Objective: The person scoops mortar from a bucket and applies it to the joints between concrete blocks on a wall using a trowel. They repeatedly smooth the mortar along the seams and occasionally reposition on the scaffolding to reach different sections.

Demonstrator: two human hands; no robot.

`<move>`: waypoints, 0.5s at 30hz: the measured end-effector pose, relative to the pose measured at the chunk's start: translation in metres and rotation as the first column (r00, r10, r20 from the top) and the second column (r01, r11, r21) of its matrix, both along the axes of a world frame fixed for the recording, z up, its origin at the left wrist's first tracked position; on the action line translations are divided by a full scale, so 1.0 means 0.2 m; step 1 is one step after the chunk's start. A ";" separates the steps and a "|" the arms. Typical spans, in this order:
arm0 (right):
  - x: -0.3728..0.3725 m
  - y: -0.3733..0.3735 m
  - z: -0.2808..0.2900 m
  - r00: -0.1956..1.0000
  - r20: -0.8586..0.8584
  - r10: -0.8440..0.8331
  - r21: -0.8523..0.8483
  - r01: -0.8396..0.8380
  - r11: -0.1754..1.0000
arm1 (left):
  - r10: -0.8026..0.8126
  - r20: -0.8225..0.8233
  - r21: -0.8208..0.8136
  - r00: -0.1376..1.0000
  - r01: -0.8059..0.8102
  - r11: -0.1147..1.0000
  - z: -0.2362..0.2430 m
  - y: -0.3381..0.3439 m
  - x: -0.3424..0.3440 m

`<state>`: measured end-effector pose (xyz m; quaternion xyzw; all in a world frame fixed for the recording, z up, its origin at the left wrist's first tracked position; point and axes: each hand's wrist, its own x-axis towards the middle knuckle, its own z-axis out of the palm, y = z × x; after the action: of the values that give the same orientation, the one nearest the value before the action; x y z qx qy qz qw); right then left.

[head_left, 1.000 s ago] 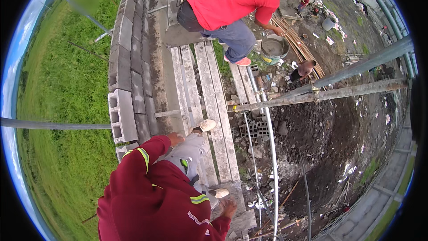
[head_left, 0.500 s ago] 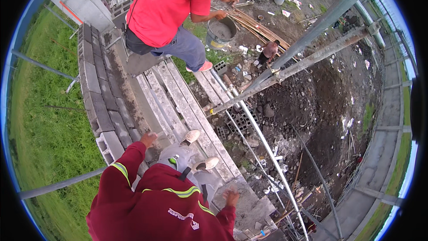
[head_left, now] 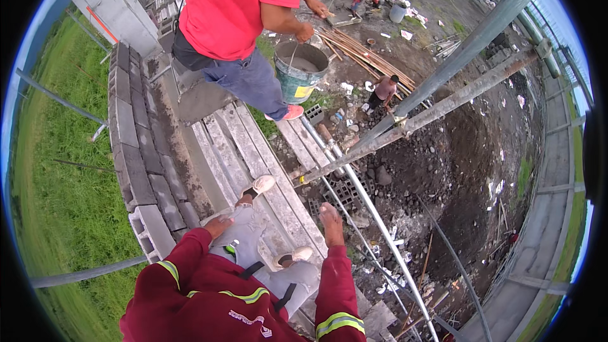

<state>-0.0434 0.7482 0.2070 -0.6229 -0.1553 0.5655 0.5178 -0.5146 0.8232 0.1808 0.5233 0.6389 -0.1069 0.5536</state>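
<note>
My left hand (head_left: 218,225) hangs low by my left thigh, its fingers loosely stretched and holding nothing. My right hand (head_left: 330,223) reaches forward past the outer edge of the wooden planks (head_left: 269,158); it looks open, with nothing in it. Ahead, a co-worker in a red shirt (head_left: 231,12) stands on the planks. That person's hand grips the wire handle of a green bucket (head_left: 297,82), which holds grey mortar and hangs beyond the plank edge. On my left, a hollow concrete block (head_left: 152,231) forms the near end of the block wall (head_left: 136,152).
Metal scaffold pipes (head_left: 456,44) cross on the right, above a drop to rubble ground (head_left: 430,145). People work below, near long timber strips (head_left: 367,57). A concrete column (head_left: 111,3) rises at the far left, beside green grass (head_left: 69,183).
My right hand has swung forward and outward from low beside my leg. My left leg has stepped ahead. The co-worker's bucket has tilted more upright and moved left and nearer.
</note>
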 end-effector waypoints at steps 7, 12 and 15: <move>-0.08 1.27 0.26 0.992 0.126 -0.005 0.185 -0.019 0.982 | -0.697 -0.390 -0.298 0.601 0.634 0.713 -0.24 0.33 0.41; 0.15 2.14 0.31 0.490 0.869 -0.065 0.180 -0.192 0.965 | -0.718 -0.376 -0.375 0.585 0.613 0.696 -0.13 0.52 0.35; 0.27 2.48 0.26 0.049 0.999 0.018 0.000 -0.351 0.936 | -0.692 -0.371 -0.371 0.619 0.584 0.722 -0.08 0.64 0.27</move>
<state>0.0105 1.2445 0.2586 -0.7439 -0.6116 0.0295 0.2676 -0.4613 0.9503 0.1643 0.6092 0.5113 -0.4933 0.3524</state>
